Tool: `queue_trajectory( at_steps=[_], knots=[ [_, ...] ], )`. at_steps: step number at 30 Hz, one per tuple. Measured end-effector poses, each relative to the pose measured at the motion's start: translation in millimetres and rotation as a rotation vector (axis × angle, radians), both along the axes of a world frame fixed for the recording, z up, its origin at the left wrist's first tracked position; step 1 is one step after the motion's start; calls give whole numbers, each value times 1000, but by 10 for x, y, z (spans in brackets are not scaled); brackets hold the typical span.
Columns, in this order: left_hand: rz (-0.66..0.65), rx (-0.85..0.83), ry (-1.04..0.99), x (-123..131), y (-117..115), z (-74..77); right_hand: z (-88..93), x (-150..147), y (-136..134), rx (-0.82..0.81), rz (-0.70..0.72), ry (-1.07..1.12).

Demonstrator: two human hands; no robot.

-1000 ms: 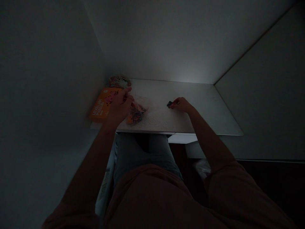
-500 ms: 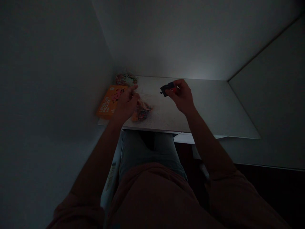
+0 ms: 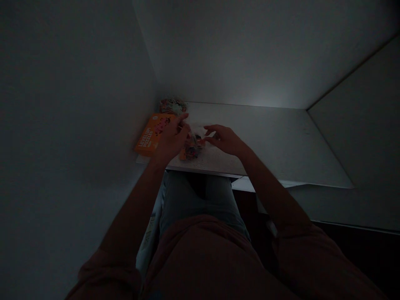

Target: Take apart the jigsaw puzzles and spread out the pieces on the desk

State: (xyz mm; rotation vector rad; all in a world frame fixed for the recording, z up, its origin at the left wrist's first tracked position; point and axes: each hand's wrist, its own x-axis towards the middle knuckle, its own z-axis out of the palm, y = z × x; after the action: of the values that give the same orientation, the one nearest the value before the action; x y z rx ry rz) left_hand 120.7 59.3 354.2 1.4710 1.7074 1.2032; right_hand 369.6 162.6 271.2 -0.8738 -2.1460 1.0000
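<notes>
A clear plastic bag [image 3: 194, 149] with colourful puzzle pieces in it lies near the front of the white table. My left hand [image 3: 172, 135] is at its left side, the thumb and fingers pinching the bag's edge while the index finger sticks out. On the other side, my right hand [image 3: 225, 139] is at the bag's mouth, thumb and fingers apart and holding nothing. A dark piece shows in the bag's opening, close to my right fingertips. The dim light hides finer detail.
An orange puzzle box [image 3: 150, 135] lies flat at the table's left end, partly behind my left hand. Another bag of pieces [image 3: 171, 106] sits in the back left corner. Walls border the white table [image 3: 281, 146] on the left and at the back.
My right hand has moved left and down to the bag and let go of the dark joined puzzle pieces, which are now at the bag's opening. My left hand stays at the bag.
</notes>
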Motion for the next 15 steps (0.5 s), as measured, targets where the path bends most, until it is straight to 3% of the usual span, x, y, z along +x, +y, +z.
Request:
queue_trajectory(
  at_steps=[3,5,8,11,15],
  knots=[
    [-142,16,79,11,-4,53,157,-159,-66,56,27,185],
    [-248,8,133,-23,-23,71,264,-268,-124,2,93,254],
    [-292,17,224,-111,-56,66,411,-341,-188,-112,199,301],
    [-243,23,319,-210,-57,72,513,-309,-120,-167,203,382],
    [-7,120,293,-416,-9,240,420,-370,312,-60,-32,423]
  ],
)
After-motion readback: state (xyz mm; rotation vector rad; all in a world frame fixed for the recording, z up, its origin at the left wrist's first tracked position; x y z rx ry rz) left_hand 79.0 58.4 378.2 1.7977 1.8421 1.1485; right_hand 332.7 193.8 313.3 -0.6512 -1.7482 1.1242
